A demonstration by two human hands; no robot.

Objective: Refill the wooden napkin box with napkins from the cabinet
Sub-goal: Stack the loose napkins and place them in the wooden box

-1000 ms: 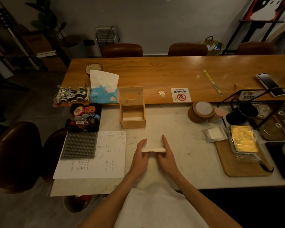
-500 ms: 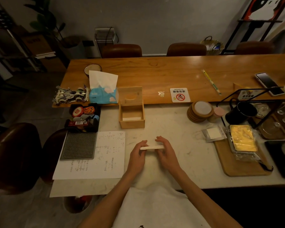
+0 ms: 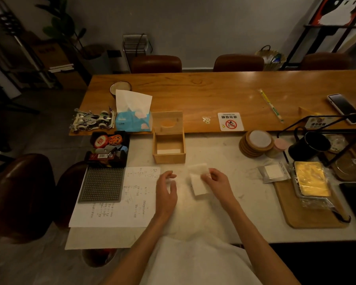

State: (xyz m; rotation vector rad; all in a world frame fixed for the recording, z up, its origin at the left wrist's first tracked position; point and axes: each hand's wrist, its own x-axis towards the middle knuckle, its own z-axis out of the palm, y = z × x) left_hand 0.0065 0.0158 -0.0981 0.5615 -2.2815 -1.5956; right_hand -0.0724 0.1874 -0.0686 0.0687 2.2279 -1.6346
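The wooden napkin box (image 3: 169, 157) stands open on the marble counter, its lid leaning upright at the back; a thin layer of white napkins lies inside. A small white stack of napkins (image 3: 196, 181) is tilted just above the counter, a short way in front of the box and to its right. My right hand (image 3: 216, 181) pinches the stack at its right edge. My left hand (image 3: 165, 189) hovers to the left of the stack with fingers loosely curled; it seems to hold nothing.
A written paper sheet (image 3: 119, 200) and a grey perforated mat (image 3: 102, 184) lie to the left. A blue tissue pack (image 3: 133, 120) stands beside the box. Coasters (image 3: 256, 142), a black mug (image 3: 308, 145) and a wooden board (image 3: 308, 208) with a wrapped yellow item sit to the right.
Both hands held the stack flat between them; now the left hand has let go and moved left. The right hand alone holds the stack, turned on edge and tilted.
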